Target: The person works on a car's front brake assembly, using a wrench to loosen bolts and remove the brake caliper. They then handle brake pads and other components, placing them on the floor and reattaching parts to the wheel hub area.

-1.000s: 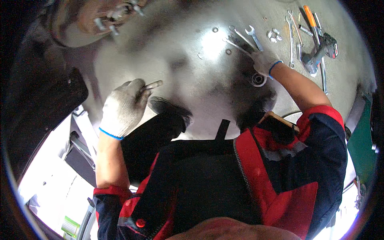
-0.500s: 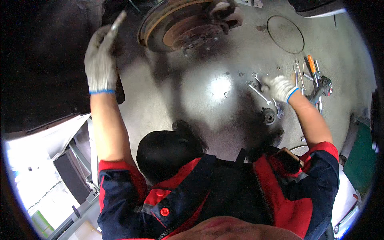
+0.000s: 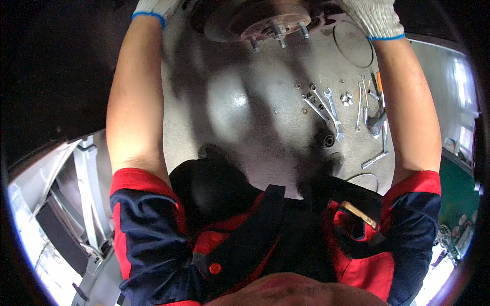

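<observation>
Both arms reach up to the far edge of the view. My left hand (image 3: pixel 154 7), in a white knitted glove with a blue cuff, lies left of a rusty brake disc and hub (image 3: pixel 270 31) with several bare studs. The picture's edge cuts off its fingers, so what it holds does not show. To the right of the disc is my right hand (image 3: pixel 376 19), gloved alike. Its fingers too are out of sight beyond the top edge, and any grip or contact is hidden.
On the grey floor lie several combination wrenches (image 3: pixel 333 109), a socket-tipped bar (image 3: pixel 375 160), an orange-handled tool (image 3: pixel 379 81), a dark round bushing (image 3: pixel 328 141) and a thin ring (image 3: pixel 352 46). A dark wheel arch fills the left side. A phone-like object (image 3: pixel 360 214) sticks out of my chest pocket.
My right hand has moved from beside the floor wrenches up to the right of the disc. My left hand has gone further up, and the slender light object at it is out of sight.
</observation>
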### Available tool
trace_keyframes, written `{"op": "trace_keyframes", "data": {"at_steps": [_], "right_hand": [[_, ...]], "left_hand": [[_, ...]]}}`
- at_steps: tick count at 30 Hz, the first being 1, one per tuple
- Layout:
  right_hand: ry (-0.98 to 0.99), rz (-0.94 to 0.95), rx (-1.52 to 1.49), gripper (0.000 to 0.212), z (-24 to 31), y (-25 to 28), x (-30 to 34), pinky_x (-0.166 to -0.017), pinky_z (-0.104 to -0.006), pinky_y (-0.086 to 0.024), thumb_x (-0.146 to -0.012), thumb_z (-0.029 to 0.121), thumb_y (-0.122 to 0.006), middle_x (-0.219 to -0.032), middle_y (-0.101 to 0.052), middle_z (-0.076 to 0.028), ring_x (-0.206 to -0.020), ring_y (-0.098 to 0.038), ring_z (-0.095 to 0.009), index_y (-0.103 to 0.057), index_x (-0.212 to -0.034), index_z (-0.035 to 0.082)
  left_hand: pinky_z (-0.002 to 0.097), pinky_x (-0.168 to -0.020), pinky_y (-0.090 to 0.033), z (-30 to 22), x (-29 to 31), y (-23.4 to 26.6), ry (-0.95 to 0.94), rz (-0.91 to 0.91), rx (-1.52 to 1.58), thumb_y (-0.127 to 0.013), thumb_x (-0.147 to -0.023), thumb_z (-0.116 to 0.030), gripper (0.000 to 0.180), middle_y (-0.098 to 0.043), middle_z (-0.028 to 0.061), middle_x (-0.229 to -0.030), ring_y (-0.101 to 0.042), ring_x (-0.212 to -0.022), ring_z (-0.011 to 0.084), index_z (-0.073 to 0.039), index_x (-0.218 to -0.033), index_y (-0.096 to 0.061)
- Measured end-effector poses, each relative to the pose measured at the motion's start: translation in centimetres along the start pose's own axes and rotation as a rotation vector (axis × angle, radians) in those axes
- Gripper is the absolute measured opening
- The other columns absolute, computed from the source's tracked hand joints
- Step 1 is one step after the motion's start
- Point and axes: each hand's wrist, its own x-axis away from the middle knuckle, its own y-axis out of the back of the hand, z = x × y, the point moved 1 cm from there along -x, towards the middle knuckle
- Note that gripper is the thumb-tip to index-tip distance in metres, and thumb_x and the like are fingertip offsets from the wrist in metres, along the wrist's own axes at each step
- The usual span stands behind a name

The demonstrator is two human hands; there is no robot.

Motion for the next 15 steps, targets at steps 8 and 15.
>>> {"op": "trace_keyframes", "data": {"at_steps": [8,15], "right_hand": [[-0.213,0.26,0.188,0.047,2.5,-2.2,0.6,-0.092,-0.046,-0.053,-0.102,0.047,-0.054,-0.113,-0.07,-0.026,-0.109,-0.066,-0.044,-0.066,-0.124,0.008],[-0.138,0.011,-0.002,0.037,2.0,-5.8,0.6,-0.085,-0.0421,-0.055,-0.104,0.035,-0.055,-0.103,-0.072,-0.024,-0.098,-0.071,-0.04,-0.07,-0.118,0.004]], "left_hand": [[0.0288,-0.079,-0.049,2.0,-2.0,-2.6,0.063,0.191,0.324,-0.071,-0.095,-0.022,0.025,-0.069,0.0025,-0.095,-0.06,-0.086,0.0135,-0.001,-0.109,-0.068],[0.0297,-0.078,-0.052,5.3,-2.1,-2.5,-0.003,0.241,0.757,-0.075,-0.095,-0.024,0.026,-0.07,0.0026,-0.093,-0.063,-0.086,0.0135,-0.004,-0.109,-0.067]]}}
